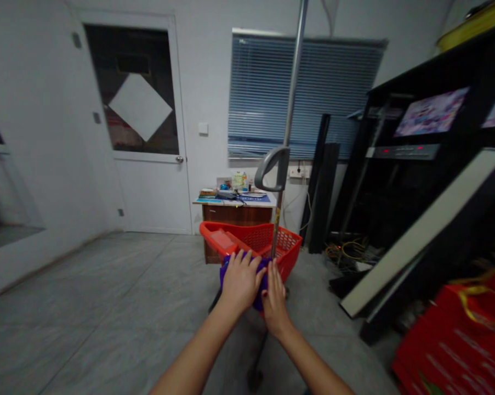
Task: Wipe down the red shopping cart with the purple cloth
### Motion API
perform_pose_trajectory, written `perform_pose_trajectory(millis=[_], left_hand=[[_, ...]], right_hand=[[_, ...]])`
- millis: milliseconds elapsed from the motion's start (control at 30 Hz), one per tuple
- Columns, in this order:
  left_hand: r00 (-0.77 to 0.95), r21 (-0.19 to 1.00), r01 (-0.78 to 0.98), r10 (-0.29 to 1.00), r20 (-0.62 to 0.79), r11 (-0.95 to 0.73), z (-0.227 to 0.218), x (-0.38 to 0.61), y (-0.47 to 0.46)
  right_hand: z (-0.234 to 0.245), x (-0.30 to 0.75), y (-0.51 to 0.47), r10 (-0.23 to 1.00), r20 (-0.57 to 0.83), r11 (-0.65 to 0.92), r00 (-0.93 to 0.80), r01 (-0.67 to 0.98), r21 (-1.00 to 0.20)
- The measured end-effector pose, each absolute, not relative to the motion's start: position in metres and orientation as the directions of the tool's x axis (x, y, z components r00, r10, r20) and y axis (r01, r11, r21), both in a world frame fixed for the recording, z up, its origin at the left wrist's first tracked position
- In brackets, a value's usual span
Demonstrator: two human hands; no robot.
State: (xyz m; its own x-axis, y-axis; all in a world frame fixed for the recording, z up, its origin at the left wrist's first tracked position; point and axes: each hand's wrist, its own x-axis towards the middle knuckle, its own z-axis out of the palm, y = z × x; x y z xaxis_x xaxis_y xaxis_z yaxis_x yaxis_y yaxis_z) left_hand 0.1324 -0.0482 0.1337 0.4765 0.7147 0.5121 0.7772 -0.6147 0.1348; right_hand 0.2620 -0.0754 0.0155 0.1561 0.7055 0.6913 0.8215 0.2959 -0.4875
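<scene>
Gripping the purple cloth point(264, 283) snugly, left hand point(241, 280) and right hand point(275, 300) both closed, just beside the steel pole point(292, 82), above the red basket point(287, 255).

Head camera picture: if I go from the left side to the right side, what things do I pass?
Door → red basket → black panels → black shelf
</scene>
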Motion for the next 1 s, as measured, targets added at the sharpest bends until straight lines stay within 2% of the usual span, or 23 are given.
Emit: perform_pose_trajectory(millis=[100,233,300,400,467,600,733,800,867,1000], left_hand=[[0.473,0.146,0.785,0.735,0.487,-0.602,0.135,0.11,-0.038],[0.348,0.228,0.825,0.782,0.517,-0.518,0.125,0.085,-0.018],[0.292,0.249,0.819,0.749,0.594,-0.516,0.112,0.086,-0.019],[0.2,0.228,0.818,0.634,0.747,-0.527,0.087,0.101,-0.033],[0.189,0.172,0.825,0.549,0.814,-0.539,0.07,0.111,-0.043],[0.271,-0.012,0.811,0.357,0.894,-0.584,0.036,0.112,-0.044],[0.447,-0.268,0.767,0.186,0.875,-0.583,0.004,0.101,-0.032],[0.577,-0.39,0.714,0.174,0.798,-0.581,-0.005,0.102,-0.031],[0.644,-0.44,0.685,0.199,0.739,-0.581,-0.008,0.109,-0.034],[0.605,-0.385,0.735,0.282,0.745,-0.558,0.006,0.125,-0.043]], right_hand=[[0.015,0.269,-0.076,0.726,0.66,0.293,0.194,0.781,-0.552],[0.022,0.294,-0.062,0.773,0.562,0.197,0.293,0.732,-0.652],[0.026,0.304,-0.051,0.815,0.507,0.171,0.279,0.721,-0.672],[0.029,0.309,-0.039,0.896,0.396,0.15,0.2,0.703,-0.695],[0.028,0.305,-0.036,0.918,0.357,0.146,0.172,0.691,-0.707],[0.028,0.294,-0.043,0.93,0.328,0.142,0.168,0.658,-0.739],[0.035,0.291,-0.054,0.952,0.283,0.14,0.116,0.658,-0.74],[0.04,0.29,-0.059,0.959,0.274,0.16,0.066,0.674,-0.721],[0.046,0.29,-0.063,0.961,0.278,0.197,0.003,0.695,-0.691],[0.051,0.299,-0.064,0.949,0.297,0.281,-0.111,0.726,-0.627]])
